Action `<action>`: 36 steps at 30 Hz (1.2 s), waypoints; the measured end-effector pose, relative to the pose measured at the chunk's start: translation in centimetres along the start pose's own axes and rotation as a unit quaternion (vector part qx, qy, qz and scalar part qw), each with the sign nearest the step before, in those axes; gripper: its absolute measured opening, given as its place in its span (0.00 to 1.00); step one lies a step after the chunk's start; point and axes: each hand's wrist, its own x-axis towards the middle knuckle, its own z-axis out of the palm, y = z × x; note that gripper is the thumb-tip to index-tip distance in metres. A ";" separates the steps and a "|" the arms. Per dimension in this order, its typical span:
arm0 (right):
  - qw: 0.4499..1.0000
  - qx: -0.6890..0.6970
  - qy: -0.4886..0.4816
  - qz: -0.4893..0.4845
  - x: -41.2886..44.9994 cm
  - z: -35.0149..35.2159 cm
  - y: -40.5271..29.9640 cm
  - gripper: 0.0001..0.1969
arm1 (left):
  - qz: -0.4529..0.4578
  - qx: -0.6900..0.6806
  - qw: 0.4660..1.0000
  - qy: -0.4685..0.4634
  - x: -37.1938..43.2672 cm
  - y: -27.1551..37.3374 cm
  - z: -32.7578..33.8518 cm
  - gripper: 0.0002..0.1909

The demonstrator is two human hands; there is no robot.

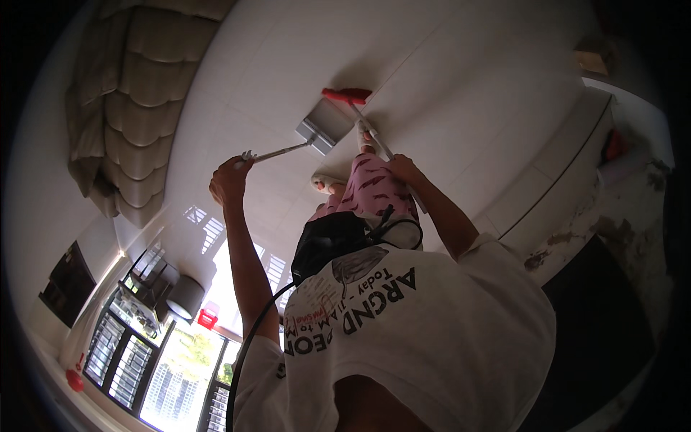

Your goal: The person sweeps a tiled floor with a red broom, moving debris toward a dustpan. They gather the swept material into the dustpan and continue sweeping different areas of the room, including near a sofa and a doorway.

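Observation:
My left hand [232,181] grips the top of the long handle of a grey dustpan [330,120]. The pan lies on the floor ahead of my feet, its handle slanting towards me. In my right hand [405,168] is the pale handle of a broom [348,96] with a red head. That head rests by the pan's far, open edge; whether the two touch I cannot tell. Part of the broom handle passes in front of my right foot. Any sweepings in the pan or under the bristles are too faint to make out.
Pale tiles cover the floor [259,81]. A quilted brown sofa [146,102] stands on the left. Along the right runs a low, light-coloured ledge or cabinet [545,162]. Windows [178,372], a lampshade-like grey drum [185,296] and a red container [207,318] appear at lower left. A black cable [245,345] hangs beside my left arm.

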 end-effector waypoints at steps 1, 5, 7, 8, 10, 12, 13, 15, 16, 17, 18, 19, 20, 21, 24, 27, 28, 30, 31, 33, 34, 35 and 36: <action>0.998 -0.031 -0.035 -0.042 -0.8 -0.4 -0.4 0.22 | 0.011 -0.002 1.000 0.006 0.1 0.0 0.1 0.20; 0.992 0.083 -0.099 0.014 -5.3 -4.6 -1.5 0.21 | 0.026 0.023 0.999 0.014 0.3 0.2 -0.2 0.21; 0.976 0.171 -0.079 0.111 -7.0 -6.9 -1.9 0.20 | 0.022 0.029 0.999 0.010 0.6 0.5 -0.5 0.21; 0.972 0.194 -0.056 0.118 -7.5 -8.1 -1.9 0.20 | 0.023 0.033 0.999 0.009 0.8 0.6 -0.7 0.21; 0.969 0.208 0.000 0.137 -7.7 -9.7 -1.2 0.19 | 0.032 0.041 0.999 0.013 1.0 0.7 -0.7 0.22; 0.969 0.173 0.064 0.163 -6.9 -10.6 0.5 0.20 | 0.060 0.046 0.996 0.057 0.8 0.6 -0.4 0.22; 0.969 0.145 0.123 0.155 -5.9 -11.3 1.4 0.20 | 0.042 0.045 0.998 0.020 0.9 0.6 -0.5 0.22; 0.957 0.146 0.106 0.225 -4.2 -11.0 4.0 0.19 | 0.028 0.055 0.998 -0.018 0.4 0.1 0.0 0.21; 0.952 0.164 0.146 0.214 -3.3 -10.5 5.5 0.18 | 0.056 0.045 0.997 0.021 -0.1 -0.3 0.4 0.21; 0.944 0.192 0.137 0.232 -2.3 -10.2 6.6 0.18 | 0.061 0.047 0.997 0.025 -0.3 -0.4 0.6 0.21; 0.950 0.163 0.145 0.224 -1.4 -9.5 7.7 0.17 | 0.066 0.048 0.996 0.028 -0.7 -0.7 0.8 0.21; 0.957 0.141 0.128 0.218 -0.7 -8.7 8.4 0.16 | 0.069 0.047 0.996 0.028 -0.9 -0.8 1.0 0.21; 0.974 0.079 0.091 0.193 -0.2 -7.7 8.9 0.15 | 0.071 0.047 0.996 0.028 -1.2 -0.9 1.1 0.20; 0.984 0.016 0.058 0.165 0.1 -6.5 9.2 0.15 | 0.079 0.051 0.995 0.039 -1.5 -0.9 1.2 0.20; 0.973 -0.224 -0.057 0.009 -0.3 -2.5 8.3 0.15 | 0.076 0.058 0.995 0.037 -2.0 -0.6 1.1 0.20; 0.948 -0.292 -0.053 -0.113 -2.1 -0.1 6.3 0.05 | 0.077 0.072 0.994 0.016 -2.2 -0.2 0.8 0.20; 0.928 -0.343 -0.027 -0.147 -3.0 0.5 5.5 0.11 | 0.080 0.067 0.994 0.028 -2.2 -0.2 0.7 0.20; 0.953 -0.212 -0.057 -0.210 -4.8 0.1 4.2 0.12 | 0.068 0.086 0.994 0.008 -2.3 -0.3 0.6 0.20; 0.967 -0.148 -0.074 -0.194 -5.7 -0.3 3.6 0.12 | 0.075 0.071 0.995 0.019 -2.4 -0.6 0.7 0.19; 0.982 0.118 -0.114 -0.091 -7.1 -1.2 2.5 0.16 | 0.096 0.045 0.992 0.068 -2.7 -1.3 1.3 0.19; 0.976 0.194 -0.102 -0.002 -7.5 -1.9 1.8 0.16 | 0.067 0.045 0.996 0.035 -2.7 -1.7 1.5 0.19; 0.947 0.281 -0.123 0.099 -7.8 -2.0 1.4 0.17 | 0.058 0.042 0.997 0.034 -3.6 -2.7 2.3 0.19; 0.960 0.259 -0.067 0.084 -7.7 -2.6 0.7 0.16 | 0.034 0.048 0.998 0.008 -3.8 -3.2 2.6 0.19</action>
